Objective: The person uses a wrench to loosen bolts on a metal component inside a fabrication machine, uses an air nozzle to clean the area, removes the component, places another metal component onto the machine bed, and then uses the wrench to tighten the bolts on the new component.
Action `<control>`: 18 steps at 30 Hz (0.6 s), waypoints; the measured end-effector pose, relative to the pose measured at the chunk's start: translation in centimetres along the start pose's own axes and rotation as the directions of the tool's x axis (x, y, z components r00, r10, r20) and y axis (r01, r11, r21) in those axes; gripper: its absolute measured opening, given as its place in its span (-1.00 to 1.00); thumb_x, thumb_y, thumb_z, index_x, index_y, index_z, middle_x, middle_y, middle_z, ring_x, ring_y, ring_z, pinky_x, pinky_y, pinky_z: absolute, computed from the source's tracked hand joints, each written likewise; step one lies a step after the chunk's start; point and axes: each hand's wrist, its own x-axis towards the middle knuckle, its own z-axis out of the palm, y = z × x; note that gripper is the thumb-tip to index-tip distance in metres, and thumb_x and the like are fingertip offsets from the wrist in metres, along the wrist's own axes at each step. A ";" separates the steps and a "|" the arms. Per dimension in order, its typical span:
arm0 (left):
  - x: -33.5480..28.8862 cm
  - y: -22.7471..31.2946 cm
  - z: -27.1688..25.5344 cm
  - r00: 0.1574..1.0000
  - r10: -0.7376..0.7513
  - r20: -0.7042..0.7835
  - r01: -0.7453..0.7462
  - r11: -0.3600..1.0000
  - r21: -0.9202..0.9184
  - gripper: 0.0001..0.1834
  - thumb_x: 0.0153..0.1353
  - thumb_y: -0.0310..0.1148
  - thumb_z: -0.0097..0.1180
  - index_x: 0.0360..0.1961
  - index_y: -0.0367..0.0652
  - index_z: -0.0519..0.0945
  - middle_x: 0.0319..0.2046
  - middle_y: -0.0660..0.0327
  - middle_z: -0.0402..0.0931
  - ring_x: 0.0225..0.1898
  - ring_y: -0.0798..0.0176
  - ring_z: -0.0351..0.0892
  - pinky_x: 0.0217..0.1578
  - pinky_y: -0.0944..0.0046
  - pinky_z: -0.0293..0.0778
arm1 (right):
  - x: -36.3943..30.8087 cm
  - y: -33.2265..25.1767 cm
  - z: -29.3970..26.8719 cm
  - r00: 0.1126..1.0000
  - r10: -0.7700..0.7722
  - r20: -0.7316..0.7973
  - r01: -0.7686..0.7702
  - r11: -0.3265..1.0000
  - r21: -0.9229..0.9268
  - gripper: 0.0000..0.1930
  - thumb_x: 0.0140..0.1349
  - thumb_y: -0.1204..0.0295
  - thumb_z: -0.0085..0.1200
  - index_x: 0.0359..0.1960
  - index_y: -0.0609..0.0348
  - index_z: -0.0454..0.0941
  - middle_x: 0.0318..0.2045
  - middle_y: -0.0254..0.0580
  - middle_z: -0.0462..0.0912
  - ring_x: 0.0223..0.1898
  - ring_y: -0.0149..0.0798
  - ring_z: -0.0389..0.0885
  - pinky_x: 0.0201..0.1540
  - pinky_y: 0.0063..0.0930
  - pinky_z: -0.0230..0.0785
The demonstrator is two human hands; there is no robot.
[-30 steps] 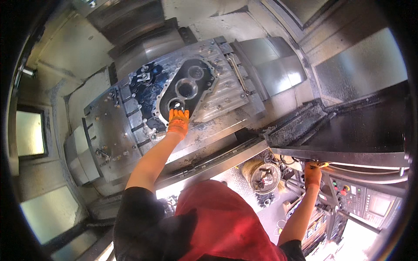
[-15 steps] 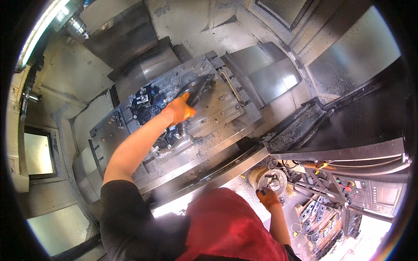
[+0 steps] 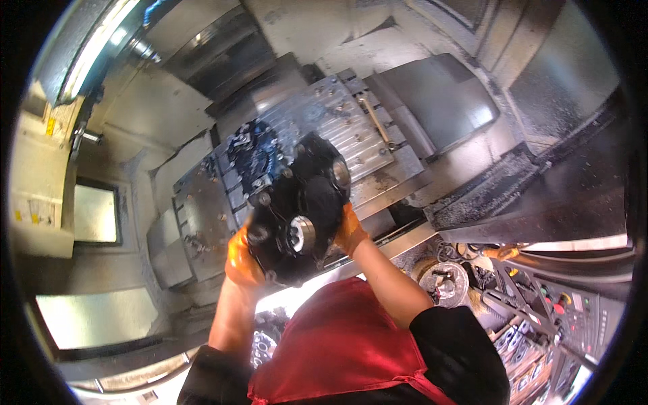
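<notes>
The black gearbox-type housing [image 3: 317, 196] is held up in front of the machine bed [image 3: 398, 179], hiding part of its near edge, its long axis slanting from lower left to upper right; whether any of it touches the bed cannot be told from this angle. Both hands grip it: the orange-gloved left hand [image 3: 243, 260] is clasped on the lower left end, and the right hand [image 3: 349, 229] on the right flank, though most of the fingers are hidden behind the casting. It looks like cast metal, so I would judge it heavy and quite stiff, unlikely to bend or crack from squeezing but able to chip or scratch at a machined rim. Its dark skin has a sheen, and any oil or coolant there would make it slippery. The outer walls at opposite ends seem the best holds, with the weight shared; the pale-rimmed bore [image 3: 302, 233] may have sharp edges and is better left alone. Near the bed's right edge lies a wrench [image 3: 376, 121].
</notes>
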 end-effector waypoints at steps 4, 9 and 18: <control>-6.9 -1.5 -3.0 0.992 0.030 -0.119 -0.022 0.998 0.063 -0.40 0.14 -0.35 0.14 0.21 -0.26 0.33 0.08 0.11 0.45 0.07 0.19 0.47 0.10 0.16 0.41 | -2.2 5.9 0.6 0.989 -0.089 -0.119 0.095 0.994 0.049 -0.45 0.42 -0.02 -0.36 0.16 0.09 0.43 0.06 -0.26 0.57 0.07 -0.22 0.54 0.14 -0.35 0.39; -15.0 -1.8 -6.9 0.972 0.089 -0.220 -0.052 0.984 0.169 -0.39 0.13 -0.40 0.13 0.24 -0.24 0.31 0.09 0.08 0.44 0.08 0.17 0.47 0.07 0.15 0.43 | -1.6 7.1 2.0 0.956 -0.145 -0.254 0.070 0.957 -0.282 -0.53 0.37 0.05 -0.19 -0.01 0.19 0.52 -0.12 -0.19 0.65 -0.17 -0.19 0.64 -0.09 -0.37 0.49; -14.2 4.5 -19.0 0.908 0.244 -0.341 -0.186 0.963 0.194 -0.75 0.32 -0.30 0.00 -0.04 -0.14 0.52 -0.32 0.33 0.51 -0.33 0.42 0.47 -0.33 0.43 0.42 | 0.0 10.6 13.1 0.908 -0.405 0.103 0.325 0.528 -0.785 -0.87 0.27 0.44 0.01 -0.19 0.13 0.53 -0.31 -0.44 0.51 -0.28 -0.46 0.40 -0.18 -0.57 0.26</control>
